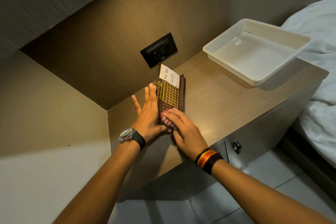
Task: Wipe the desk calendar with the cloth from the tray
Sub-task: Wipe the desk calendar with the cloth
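The desk calendar (170, 92) is a brown wooden board with a yellow grid and a white "To Do List" note, standing on the bedside table (227, 100) near the wall. My left hand (148, 112) lies flat with fingers spread against the calendar's left edge, bracing it. My right hand (183, 131) presses a pink cloth (168, 117) onto the calendar's lower end; most of the cloth is hidden under my fingers. The white plastic tray (227, 62) sits at the table's back right with nothing in it.
A black wall socket (158, 49) is just behind the calendar. A bed with white linen (320, 71) borders the table on the right. Below the table top is a cabinet door with a dark knob (237, 146). Tiled floor lies beneath.
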